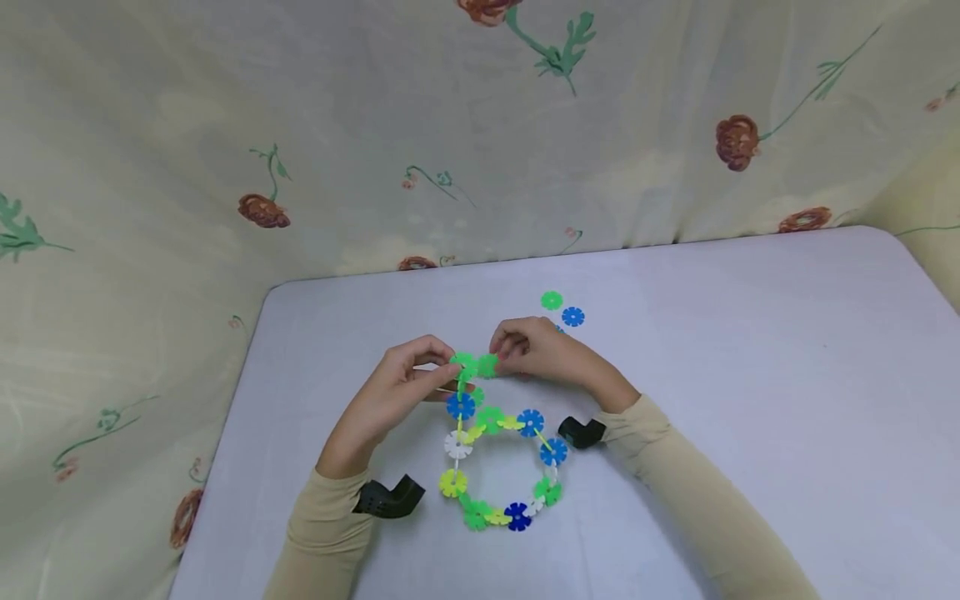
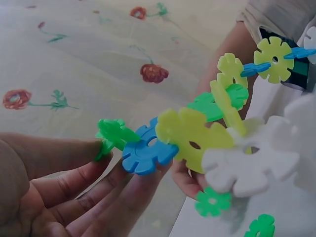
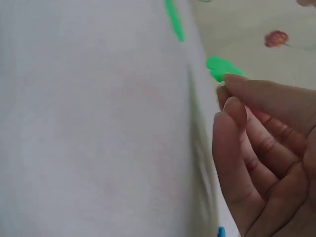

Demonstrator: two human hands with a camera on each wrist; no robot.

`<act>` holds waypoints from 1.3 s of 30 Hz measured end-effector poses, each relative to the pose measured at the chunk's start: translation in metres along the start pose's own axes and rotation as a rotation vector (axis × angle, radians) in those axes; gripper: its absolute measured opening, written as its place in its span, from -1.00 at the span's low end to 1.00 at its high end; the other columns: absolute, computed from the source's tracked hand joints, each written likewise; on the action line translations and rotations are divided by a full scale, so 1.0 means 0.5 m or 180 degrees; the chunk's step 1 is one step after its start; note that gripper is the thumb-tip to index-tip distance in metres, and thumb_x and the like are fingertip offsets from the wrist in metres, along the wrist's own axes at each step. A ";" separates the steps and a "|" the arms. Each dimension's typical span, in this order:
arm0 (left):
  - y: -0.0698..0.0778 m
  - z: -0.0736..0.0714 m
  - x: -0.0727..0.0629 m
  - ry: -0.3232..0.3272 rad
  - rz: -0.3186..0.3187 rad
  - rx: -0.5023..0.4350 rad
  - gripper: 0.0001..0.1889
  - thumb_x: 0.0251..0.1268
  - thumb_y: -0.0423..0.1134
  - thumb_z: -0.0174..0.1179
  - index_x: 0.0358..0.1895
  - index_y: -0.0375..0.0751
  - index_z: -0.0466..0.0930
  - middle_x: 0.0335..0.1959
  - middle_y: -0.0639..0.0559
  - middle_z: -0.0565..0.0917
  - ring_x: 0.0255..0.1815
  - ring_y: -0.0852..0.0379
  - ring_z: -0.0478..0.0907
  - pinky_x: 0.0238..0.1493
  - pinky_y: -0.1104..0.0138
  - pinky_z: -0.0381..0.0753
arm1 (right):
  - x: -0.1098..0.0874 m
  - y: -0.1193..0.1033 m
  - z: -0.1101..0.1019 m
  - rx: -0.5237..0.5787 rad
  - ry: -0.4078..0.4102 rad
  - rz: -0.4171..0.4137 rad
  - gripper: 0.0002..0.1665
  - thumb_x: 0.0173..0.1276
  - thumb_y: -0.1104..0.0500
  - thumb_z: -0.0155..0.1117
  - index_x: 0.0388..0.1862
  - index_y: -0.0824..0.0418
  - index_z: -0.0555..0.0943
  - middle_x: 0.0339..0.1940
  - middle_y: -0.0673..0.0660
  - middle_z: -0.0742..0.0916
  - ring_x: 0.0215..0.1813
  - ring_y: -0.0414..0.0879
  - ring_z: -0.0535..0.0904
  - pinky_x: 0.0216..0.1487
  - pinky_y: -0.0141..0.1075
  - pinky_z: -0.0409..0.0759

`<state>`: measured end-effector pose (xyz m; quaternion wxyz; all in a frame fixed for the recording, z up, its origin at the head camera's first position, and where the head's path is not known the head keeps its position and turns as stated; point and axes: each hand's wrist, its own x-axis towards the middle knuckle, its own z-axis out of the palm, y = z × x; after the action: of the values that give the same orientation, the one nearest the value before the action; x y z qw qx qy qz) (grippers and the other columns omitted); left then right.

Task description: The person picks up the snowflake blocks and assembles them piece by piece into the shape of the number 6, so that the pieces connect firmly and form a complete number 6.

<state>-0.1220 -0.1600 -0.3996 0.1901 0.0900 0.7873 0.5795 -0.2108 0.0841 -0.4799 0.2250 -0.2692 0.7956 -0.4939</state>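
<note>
Several slotted flower-shaped plastic discs form a linked ring (image 1: 517, 517) in blue, green, yellow and white. From its upper left side a short chain leads up past a blue disc (image 1: 461, 406) to my left hand (image 1: 386, 396). That hand pinches a green disc (image 2: 111, 136) at the chain's end between thumb and finger. Close by on the right, my right hand (image 1: 543, 354) pinches another green disc (image 3: 222, 68) by its edge. In the head view this disc meets the green pieces at my left fingertips. A white disc (image 2: 249, 160) hangs nearest the left wrist camera.
Beyond my right hand lie a loose green disc (image 1: 552, 300) and a blue disc (image 1: 573, 317), with another blue one partly hidden by the hand. A white cloth covers the table (image 1: 750, 375). Flower-printed curtain (image 1: 337, 125) hangs along the back and left. Each wrist carries a black camera mount (image 1: 390, 498).
</note>
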 end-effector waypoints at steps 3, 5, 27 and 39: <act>-0.001 0.001 0.002 -0.0010 -0.0009 0.0016 -0.79 0.60 -0.23 0.14 0.03 -0.33 0.58 -0.03 -0.20 0.65 -0.07 -0.01 0.80 0.05 0.13 0.81 | -0.017 -0.014 -0.015 0.0284 0.0119 -0.0041 -0.83 0.43 0.20 0.40 -0.04 0.19 0.71 -0.23 0.21 0.79 -0.27 0.07 0.70 -0.30 -0.16 0.78; -0.001 0.001 0.003 -0.0035 -0.0003 0.0021 -0.78 0.61 -0.22 0.12 0.02 -0.33 0.58 -0.01 -0.20 0.65 -0.07 -0.01 0.80 0.06 0.13 0.80 | -0.027 -0.026 -0.024 0.0464 0.0211 -0.0111 -0.83 0.46 0.19 0.36 -0.04 0.21 0.72 -0.18 0.27 0.78 -0.16 0.18 0.71 -0.26 -0.10 0.81; -0.015 0.049 0.018 -0.0516 -0.0033 -0.0082 -0.79 0.64 -0.25 0.07 0.02 -0.36 0.57 0.06 -0.37 0.69 0.04 -0.23 0.77 0.06 0.11 0.80 | -0.055 -0.050 -0.038 0.1118 -0.0094 -0.0598 -0.87 0.42 0.31 0.38 -0.12 0.36 0.65 -0.27 0.03 0.85 -0.17 0.26 0.78 -0.17 -0.03 0.82; -0.009 0.052 0.014 -0.0408 0.0010 0.0009 -0.77 0.66 -0.22 0.03 -0.04 -0.34 0.58 0.02 -0.30 0.71 0.04 -0.22 0.77 0.07 0.11 0.79 | -0.058 -0.058 -0.036 0.1070 -0.0335 -0.0646 -0.82 0.49 0.29 0.31 -0.04 0.35 0.75 -0.18 0.03 0.85 -0.15 0.20 0.76 -0.13 -0.08 0.82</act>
<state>-0.1177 -0.1359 -0.4121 0.2391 0.1284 0.7742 0.5718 -0.1940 0.1043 -0.4437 0.2571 -0.3321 0.6579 -0.6252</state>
